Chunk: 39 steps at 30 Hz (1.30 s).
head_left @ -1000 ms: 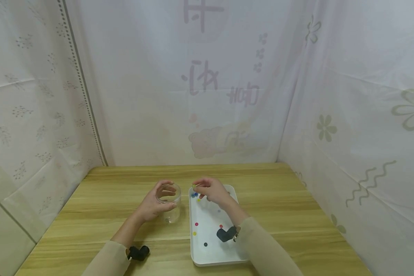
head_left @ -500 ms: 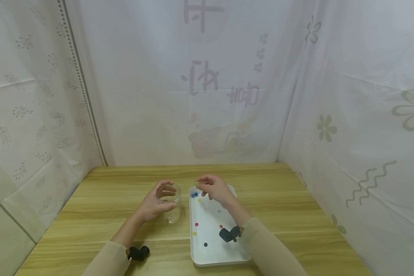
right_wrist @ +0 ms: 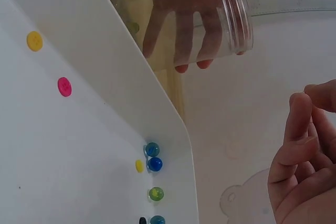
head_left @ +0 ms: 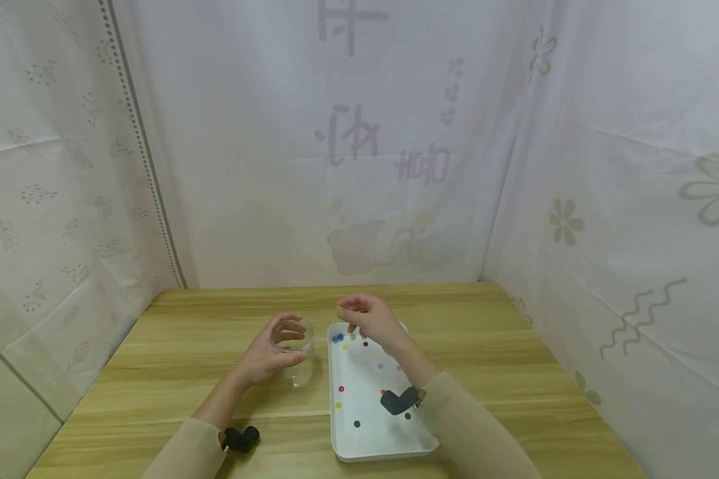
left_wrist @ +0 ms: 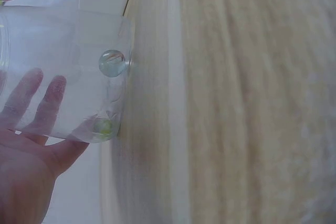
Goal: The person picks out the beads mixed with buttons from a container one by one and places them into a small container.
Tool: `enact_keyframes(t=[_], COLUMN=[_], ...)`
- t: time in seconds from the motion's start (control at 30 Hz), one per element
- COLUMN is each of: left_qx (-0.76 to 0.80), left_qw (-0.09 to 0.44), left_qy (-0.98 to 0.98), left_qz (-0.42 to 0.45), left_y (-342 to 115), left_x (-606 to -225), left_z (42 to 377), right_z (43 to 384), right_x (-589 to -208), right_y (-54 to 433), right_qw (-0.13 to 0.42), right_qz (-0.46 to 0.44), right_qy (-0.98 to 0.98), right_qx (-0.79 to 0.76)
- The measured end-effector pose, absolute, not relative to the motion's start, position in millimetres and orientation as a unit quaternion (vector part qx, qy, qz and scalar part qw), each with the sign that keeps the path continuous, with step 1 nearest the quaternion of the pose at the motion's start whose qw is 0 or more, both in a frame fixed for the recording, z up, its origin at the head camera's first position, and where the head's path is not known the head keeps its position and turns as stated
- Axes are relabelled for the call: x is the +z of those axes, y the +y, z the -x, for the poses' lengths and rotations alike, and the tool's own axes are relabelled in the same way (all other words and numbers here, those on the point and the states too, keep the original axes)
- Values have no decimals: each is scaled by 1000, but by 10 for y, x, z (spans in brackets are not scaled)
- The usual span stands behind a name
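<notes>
My left hand (head_left: 271,354) grips a clear plastic jar (head_left: 300,370), which stands upright on the table without a lid. In the left wrist view, a clear marble (left_wrist: 112,63) and a yellow-green marble (left_wrist: 105,127) lie at the jar's bottom. My right hand (head_left: 373,322) is raised over the far end of a white tray (head_left: 368,458), to the right of the jar. Its thumb and forefinger pinch a small yellow-green piece (head_left: 339,308); I cannot tell whether it is a marble or a button. In the right wrist view the pinching fingertips hide it.
Inside the tray, blue marbles (right_wrist: 155,164) and a green marble (right_wrist: 156,194) gather along the far edge. Scattered buttons include a pink button (right_wrist: 64,86), a yellow button (right_wrist: 34,41) and a black button (head_left: 357,424). Printed curtains (head_left: 245,166) surround the wooden table (head_left: 485,346).
My right hand has risen and shifted slightly away from me with the small piece, uncovering a green marble and a dark button at the tray's far end. The left hand and jar stay put.
</notes>
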<state>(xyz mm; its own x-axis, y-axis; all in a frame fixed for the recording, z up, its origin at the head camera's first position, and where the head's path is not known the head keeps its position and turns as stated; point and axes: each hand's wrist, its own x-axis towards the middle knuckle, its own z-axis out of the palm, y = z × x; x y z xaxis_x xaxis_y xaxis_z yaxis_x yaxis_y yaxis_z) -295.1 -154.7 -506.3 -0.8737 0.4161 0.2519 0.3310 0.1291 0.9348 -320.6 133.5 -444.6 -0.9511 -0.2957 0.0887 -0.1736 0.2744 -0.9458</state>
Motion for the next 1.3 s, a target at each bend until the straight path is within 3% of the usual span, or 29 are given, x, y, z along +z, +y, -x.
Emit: enact_keyframes(t=[0.67,1.3], left_qx=[605,607], left_qw=[40,51], left_qy=[755,754], left_qz=[-250,-245], left_y=[-1569,-1550], left_x=[-5065,-5048], left_z=[2960,2943], right_z=[3094,3026], right_x=[-4160,-4245], right_y=[1092,854], right_qw=[68,89], right_qz=[197,229], right_qy=[785,777], right_qx=[-584,-579])
